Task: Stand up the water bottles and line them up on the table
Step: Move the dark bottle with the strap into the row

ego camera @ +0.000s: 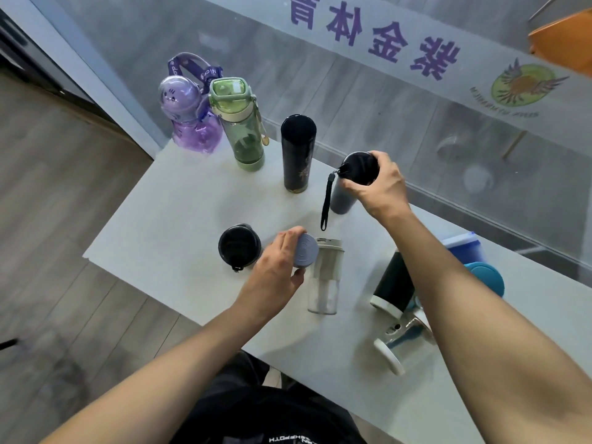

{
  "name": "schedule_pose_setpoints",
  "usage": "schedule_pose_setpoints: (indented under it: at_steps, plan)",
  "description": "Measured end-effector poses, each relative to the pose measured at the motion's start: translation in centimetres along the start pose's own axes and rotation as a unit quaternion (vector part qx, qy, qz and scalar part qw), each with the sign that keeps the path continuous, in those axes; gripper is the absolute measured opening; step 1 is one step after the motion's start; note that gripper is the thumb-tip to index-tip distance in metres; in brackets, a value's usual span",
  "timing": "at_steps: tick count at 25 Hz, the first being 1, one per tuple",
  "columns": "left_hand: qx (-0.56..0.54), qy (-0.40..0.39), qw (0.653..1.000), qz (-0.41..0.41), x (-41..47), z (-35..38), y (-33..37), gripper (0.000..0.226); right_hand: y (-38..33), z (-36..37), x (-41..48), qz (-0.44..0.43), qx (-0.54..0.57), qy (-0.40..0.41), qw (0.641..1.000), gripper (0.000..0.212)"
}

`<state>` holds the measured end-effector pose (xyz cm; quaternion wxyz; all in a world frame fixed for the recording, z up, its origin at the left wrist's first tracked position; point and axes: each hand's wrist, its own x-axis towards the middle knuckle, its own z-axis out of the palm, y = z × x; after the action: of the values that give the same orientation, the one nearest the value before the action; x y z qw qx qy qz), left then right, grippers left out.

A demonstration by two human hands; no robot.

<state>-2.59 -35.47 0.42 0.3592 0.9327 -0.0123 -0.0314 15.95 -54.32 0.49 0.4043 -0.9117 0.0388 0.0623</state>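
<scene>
Along the far edge of the white table stand a purple bottle, a green bottle and a black flask. My right hand grips the black cap of a grey bottle with a wrist strap, held upright beside the flask. My left hand holds the blue-grey lid of a bottle whose body I cannot see. A clear bottle stands right next to it. A black-lidded cup stands left of that hand.
Under my right forearm lie a black bottle with a white base, a clear glass bottle with a white cap and a teal bottle. A blue-lidded container sits behind them. A glass wall runs along the table's far side.
</scene>
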Motion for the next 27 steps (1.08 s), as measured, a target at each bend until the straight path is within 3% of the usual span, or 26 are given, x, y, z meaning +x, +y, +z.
schedule_pose_setpoints:
  at_steps: [11, 17, 23, 27]
  plan:
    - [-0.013, 0.010, 1.000, -0.018, -0.2, -0.2, -0.3, 0.065, -0.6, 0.6, -0.5, 0.011, -0.029, 0.004, 1.000, 0.075]
    - [-0.009, 0.007, 1.000, -0.003, -0.1, -0.2, -0.5, 0.065, 0.5, -0.2, -2.8, 0.082, -0.023, -0.005, 0.996, 0.108]
    - [-0.037, 0.010, 0.999, 0.012, -0.3, -0.1, -0.9, 0.065, 3.9, 0.7, -12.5, 0.143, -0.050, -0.024, 0.988, 0.067]
    - [-0.044, -0.011, 0.998, 0.041, 0.3, -0.2, -0.8, 0.063, 4.9, 2.6, -15.4, 0.162, -0.061, -0.062, 0.983, 0.063]
